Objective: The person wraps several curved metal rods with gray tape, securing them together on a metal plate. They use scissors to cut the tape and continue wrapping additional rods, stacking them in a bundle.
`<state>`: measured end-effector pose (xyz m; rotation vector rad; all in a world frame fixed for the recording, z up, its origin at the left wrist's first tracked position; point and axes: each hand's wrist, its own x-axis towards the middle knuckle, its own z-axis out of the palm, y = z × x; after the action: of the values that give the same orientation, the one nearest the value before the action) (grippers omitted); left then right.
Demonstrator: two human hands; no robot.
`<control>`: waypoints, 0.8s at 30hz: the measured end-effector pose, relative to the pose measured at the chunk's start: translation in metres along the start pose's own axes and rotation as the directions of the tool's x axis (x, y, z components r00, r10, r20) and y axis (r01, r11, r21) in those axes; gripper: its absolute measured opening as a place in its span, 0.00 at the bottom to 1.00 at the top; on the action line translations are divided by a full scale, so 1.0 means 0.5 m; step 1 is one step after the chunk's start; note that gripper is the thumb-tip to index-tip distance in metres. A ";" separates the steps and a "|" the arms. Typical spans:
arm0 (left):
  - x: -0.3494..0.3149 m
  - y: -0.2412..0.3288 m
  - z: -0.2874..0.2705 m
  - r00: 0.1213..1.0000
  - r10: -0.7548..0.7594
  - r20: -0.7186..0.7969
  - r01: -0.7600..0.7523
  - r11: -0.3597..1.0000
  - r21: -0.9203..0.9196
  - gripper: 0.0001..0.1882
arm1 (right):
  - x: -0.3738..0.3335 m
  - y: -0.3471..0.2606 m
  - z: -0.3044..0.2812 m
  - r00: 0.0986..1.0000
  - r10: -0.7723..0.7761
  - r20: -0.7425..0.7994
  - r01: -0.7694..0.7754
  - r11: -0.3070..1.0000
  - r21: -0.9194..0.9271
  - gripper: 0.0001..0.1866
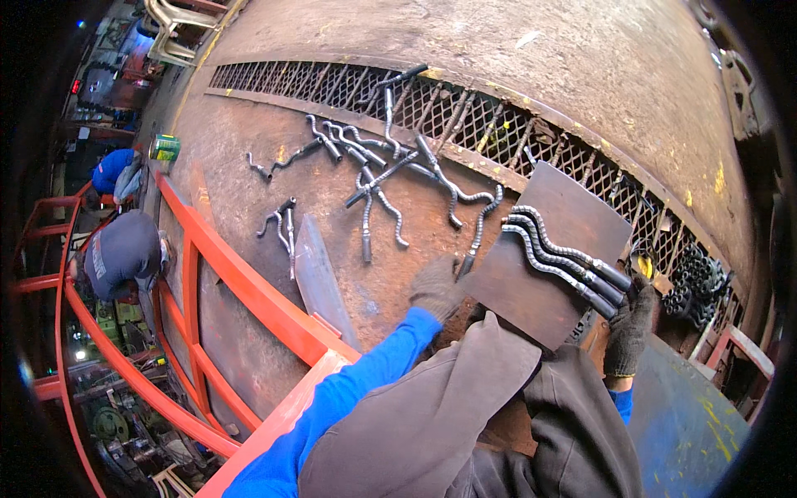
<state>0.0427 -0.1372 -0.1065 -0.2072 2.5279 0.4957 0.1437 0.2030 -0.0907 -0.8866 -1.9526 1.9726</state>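
My left hand (437,288), in a dark knitted glove, closes at the dark pipe end of a wavy metal rod (486,217) on the rusty floor. Three similar wavy rods (558,256) lie side by side on a square steel plate (531,300) in front of me. Each has a ribbed, snaking part and a straight dark pipe end. At those pipe ends is my right hand (629,334), also gloved, with its thumb and fingers around them; part of its grip is hidden.
Several loose wavy rods (382,178) lie scattered ahead, beside a metal grating (465,116). A bundle of dark pipes (697,286) sits at right. A red steel frame (249,290) stands at left, with a bent-over person (124,253) by it. A pointed metal sheet (320,278) lies nearby.
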 end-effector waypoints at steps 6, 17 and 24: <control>0.057 0.024 0.028 0.996 -0.022 0.088 0.015 0.996 0.083 0.23 | 0.011 -0.057 -0.002 0.986 0.168 -0.009 -0.154 0.926 0.345 0.21; 0.032 -0.017 -0.135 0.985 0.102 0.141 0.059 0.567 -0.822 0.18 | 0.020 -0.218 0.038 0.968 -0.240 -0.073 0.237 0.970 -0.050 0.13; -0.080 0.245 -0.304 0.861 0.508 0.023 -0.308 0.558 -0.771 0.13 | 0.019 -0.300 0.180 0.850 -0.154 0.504 0.144 0.988 0.059 0.22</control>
<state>-0.0281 -0.0817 0.0712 0.1677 1.9595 1.6581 0.0486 0.1467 0.0453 -0.1945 -2.1736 2.2898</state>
